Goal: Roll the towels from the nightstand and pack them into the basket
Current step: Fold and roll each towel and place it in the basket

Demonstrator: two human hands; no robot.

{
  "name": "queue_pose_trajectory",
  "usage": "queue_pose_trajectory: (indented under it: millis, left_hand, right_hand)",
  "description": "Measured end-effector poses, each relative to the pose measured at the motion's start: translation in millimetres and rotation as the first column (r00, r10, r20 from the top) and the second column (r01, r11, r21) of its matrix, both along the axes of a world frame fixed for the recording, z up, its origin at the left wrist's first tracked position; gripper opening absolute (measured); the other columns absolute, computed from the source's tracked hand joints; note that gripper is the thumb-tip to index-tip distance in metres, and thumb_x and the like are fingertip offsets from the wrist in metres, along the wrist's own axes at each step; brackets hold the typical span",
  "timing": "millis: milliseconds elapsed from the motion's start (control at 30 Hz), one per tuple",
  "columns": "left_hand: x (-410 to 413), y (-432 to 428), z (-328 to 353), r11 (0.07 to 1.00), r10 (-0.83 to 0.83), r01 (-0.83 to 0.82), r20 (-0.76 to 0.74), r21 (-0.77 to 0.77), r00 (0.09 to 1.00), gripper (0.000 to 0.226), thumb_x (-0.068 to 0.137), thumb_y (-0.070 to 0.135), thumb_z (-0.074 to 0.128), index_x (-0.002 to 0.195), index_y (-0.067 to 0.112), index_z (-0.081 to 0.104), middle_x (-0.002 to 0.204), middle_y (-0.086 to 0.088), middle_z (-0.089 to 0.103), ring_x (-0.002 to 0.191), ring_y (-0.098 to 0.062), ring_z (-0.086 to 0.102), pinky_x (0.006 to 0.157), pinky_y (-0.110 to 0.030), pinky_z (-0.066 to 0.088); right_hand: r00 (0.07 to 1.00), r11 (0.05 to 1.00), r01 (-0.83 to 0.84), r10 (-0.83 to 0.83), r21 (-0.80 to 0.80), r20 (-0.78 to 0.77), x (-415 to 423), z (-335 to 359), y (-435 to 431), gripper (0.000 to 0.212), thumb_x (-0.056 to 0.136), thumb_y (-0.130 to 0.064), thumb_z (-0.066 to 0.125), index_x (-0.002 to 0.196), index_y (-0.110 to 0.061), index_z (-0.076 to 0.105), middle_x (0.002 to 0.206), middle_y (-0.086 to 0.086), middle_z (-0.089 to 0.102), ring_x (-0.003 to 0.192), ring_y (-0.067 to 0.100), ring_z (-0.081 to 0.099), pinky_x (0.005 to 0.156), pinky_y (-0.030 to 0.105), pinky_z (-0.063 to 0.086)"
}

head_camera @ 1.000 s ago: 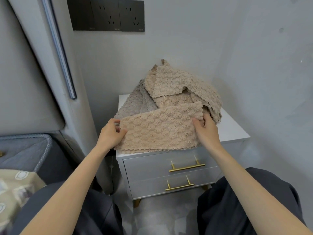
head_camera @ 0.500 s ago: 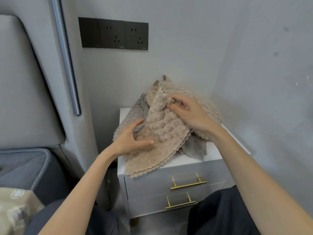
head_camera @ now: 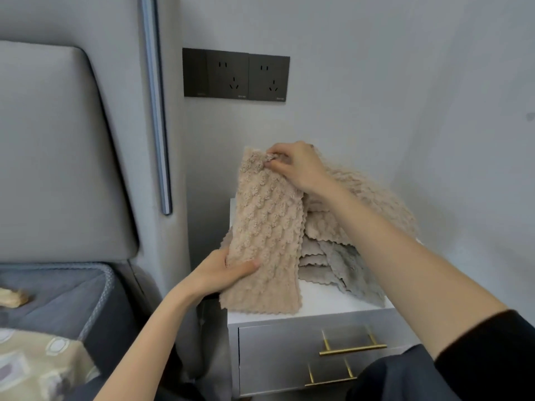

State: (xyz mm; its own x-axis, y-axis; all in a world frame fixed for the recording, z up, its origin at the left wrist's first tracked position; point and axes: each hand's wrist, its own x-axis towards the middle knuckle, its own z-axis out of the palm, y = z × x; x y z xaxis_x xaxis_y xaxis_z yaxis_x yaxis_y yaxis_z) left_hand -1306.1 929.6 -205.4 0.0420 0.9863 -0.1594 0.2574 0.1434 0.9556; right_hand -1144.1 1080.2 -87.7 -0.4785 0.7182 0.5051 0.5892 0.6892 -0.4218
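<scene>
White nightstand stands in a grey wall corner beside a bed, bearing heaped towels. Right hand pinches the beige towel at its top edge; left hand grips its lower left edge.

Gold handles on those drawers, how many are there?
2. The upper handle is on the top drawer; the lower handle is on the bottom drawer just beneath. More could be hidden below the picture's edge.

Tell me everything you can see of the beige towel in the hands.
The beige towel is plush, scale-textured, wavy-edged, a long narrow strip, not yet rolled. It stands sloping: the right hand pinches its top end, the left hand grips its lower left edge, its bottom end rests on the white nightstand, beside the other towels.
</scene>
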Motion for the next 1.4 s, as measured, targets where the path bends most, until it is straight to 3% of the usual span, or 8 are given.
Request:
queue_pose_trajectory:
  millis: [200,367,500,700,833,967,1233,1400]
  left_hand:
    - [0,13,-16,0.982,0.175,-0.185,-0.214,-0.026,0.961,0.041,0.077,0.048,0.072,0.106,0.028,0.052,0.104,0.013,0.061,0.092,-0.006,0.059,0.069,-0.017,0.047]
    - [1,15,-19,0.965,0.207,-0.249,-0.348,-0.082,0.914,0.063,0.074,0.059,0.068,0.111,0.015,0.045,0.105,0.004,0.057,0.084,-0.010,0.058,0.050,-0.017,0.045]
    - [2,11,-14,0.961,0.187,-0.223,-0.206,-0.166,0.960,0.051,0.085,0.056,0.057,0.102,0.008,0.054,0.087,-0.006,0.064,0.059,-0.014,0.066,0.041,-0.022,0.049]
    - [-1,-1,-13,0.961,0.224,-0.252,-0.210,-0.117,0.952,0.039,0.096,0.044,0.044,0.102,0.007,0.054,0.076,-0.005,0.059,0.047,-0.011,0.064,0.042,-0.024,0.051]
    - [-3,-9,-18,0.964,0.205,-0.240,-0.253,-0.116,0.945,0.041,0.094,0.043,0.050,0.088,0.003,0.055,0.057,-0.003,0.060,0.041,-0.010,0.060,0.041,-0.023,0.051]
    - [-5,-14,-19,0.964,0.194,-0.248,-0.380,-0.096,0.904,0.037,0.085,0.047,0.063,0.086,0.013,0.048,0.066,-0.002,0.061,0.041,-0.005,0.054,0.040,-0.017,0.044]
    - [-2,-20,-24,0.973,0.190,-0.227,-0.417,-0.039,0.889,0.047,0.078,0.057,0.066,0.092,0.017,0.046,0.068,0.000,0.059,0.046,-0.005,0.053,0.039,-0.016,0.042]
    - [-2,-24,-23,0.972,0.206,-0.234,-0.421,-0.017,0.883,0.052,0.076,0.054,0.070,0.102,0.016,0.045,0.074,-0.001,0.066,0.055,-0.012,0.060,0.048,-0.023,0.050]
  right_hand:
    - [0.956,0.967,0.195,-0.224,0.161,0.188,-22,-37,12,0.039,0.093,-0.010,0.053,0.130,-0.023,0.055,0.128,0.003,0.057,0.118,0.025,0.039,0.094,0.035,0.034]
    - [0.980,0.966,0.175,-0.189,0.191,0.060,-6,-63,-19,0.029,0.094,-0.014,0.051,0.121,-0.020,0.062,0.119,-0.005,0.060,0.116,0.019,0.040,0.095,0.028,0.030]
    - [0.984,0.983,0.167,-0.171,0.079,0.053,11,-76,-56,0.013,0.095,-0.028,0.055,0.093,-0.020,0.065,0.085,-0.008,0.064,0.078,0.006,0.057,0.066,0.019,0.041]
    - [0.931,0.944,0.262,-0.192,-0.201,0.312,45,-104,-87,0.049,0.096,-0.035,0.051,0.052,-0.015,0.046,0.043,-0.002,0.042,0.035,0.009,0.035,0.038,0.015,0.031]
    - [0.929,0.884,0.283,-0.155,-0.373,0.337,50,-117,-97,0.058,0.097,-0.046,0.046,0.064,-0.002,0.064,0.058,0.012,0.065,0.046,0.018,0.050,0.056,0.032,0.051]
    - [0.949,0.866,0.243,-0.118,-0.438,0.293,48,-122,-101,0.052,0.091,-0.049,0.054,0.050,-0.019,0.044,0.046,-0.004,0.039,0.042,0.012,0.037,0.047,0.024,0.033]
    - [0.955,0.893,0.221,-0.117,-0.392,0.272,62,-114,-94,0.043,0.097,-0.037,0.051,0.059,-0.018,0.045,0.051,-0.004,0.042,0.045,0.010,0.037,0.040,0.013,0.030]
    - [0.928,0.901,0.248,-0.115,-0.356,0.355,66,-117,-102,0.034,0.101,-0.035,0.044,0.080,-0.010,0.054,0.073,0.005,0.067,0.069,0.020,0.063,0.068,0.035,0.051]
